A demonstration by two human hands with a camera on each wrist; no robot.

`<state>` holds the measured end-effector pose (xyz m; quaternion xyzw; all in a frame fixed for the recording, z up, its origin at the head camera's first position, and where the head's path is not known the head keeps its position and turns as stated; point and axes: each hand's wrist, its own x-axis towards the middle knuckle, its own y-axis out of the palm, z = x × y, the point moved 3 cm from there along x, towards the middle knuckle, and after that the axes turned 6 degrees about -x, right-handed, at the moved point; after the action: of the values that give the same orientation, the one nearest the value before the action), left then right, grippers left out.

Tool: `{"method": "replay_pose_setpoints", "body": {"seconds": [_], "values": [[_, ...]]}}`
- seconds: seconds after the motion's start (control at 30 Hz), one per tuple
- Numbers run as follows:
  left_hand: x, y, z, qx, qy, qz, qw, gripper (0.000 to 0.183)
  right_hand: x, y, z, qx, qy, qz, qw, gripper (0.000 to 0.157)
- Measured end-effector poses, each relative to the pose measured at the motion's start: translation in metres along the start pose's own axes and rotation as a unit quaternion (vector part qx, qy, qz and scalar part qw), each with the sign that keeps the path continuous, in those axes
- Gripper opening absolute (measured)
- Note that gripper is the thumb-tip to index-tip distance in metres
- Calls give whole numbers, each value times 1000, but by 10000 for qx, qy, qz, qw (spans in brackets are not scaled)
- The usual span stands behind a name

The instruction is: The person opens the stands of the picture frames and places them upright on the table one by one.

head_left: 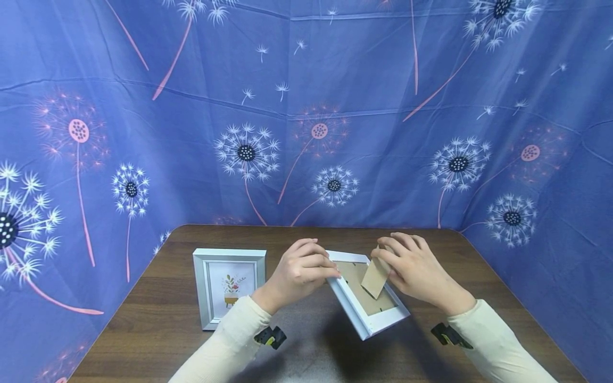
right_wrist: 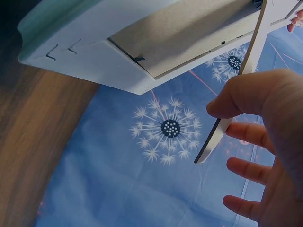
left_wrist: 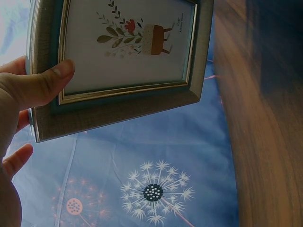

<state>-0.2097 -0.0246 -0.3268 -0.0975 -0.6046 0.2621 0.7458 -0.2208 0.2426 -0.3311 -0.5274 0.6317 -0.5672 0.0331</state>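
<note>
My left hand [head_left: 303,272] grips a white picture frame [head_left: 351,310] by its side edge, raised and tilted over the table with the back towards me. In the left wrist view, that thumb [left_wrist: 54,80] presses on the border of the picture frame [left_wrist: 123,108], whose front shows a potted-plant print. A tan backing board [head_left: 351,271] fills the back. From it the stand leg [head_left: 375,279] sticks out at an angle. My right hand [head_left: 415,266] pinches this stand leg [right_wrist: 212,143] between thumb and index finger, the other fingers spread apart.
Left of my hands, a second picture frame [head_left: 207,290] stands upright on the brown wooden table [head_left: 158,303], its plant print facing me. My left forearm overlaps its lower corner. A blue cloth [head_left: 287,69] with dandelion patterns hangs behind and along both sides of the table.
</note>
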Motion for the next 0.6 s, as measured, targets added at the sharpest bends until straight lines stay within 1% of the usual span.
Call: {"method": "replay_pose_setpoints", "body": {"seconds": [0.3, 0.6], "values": [[0, -1, 0, 1, -15, 16, 10000, 31, 0, -2, 1, -38, 58, -10, 10000, 49], [0, 0, -1, 24, -6, 15, 10000, 30, -1, 1, 3, -71, 13, -27, 10000, 50]]}}
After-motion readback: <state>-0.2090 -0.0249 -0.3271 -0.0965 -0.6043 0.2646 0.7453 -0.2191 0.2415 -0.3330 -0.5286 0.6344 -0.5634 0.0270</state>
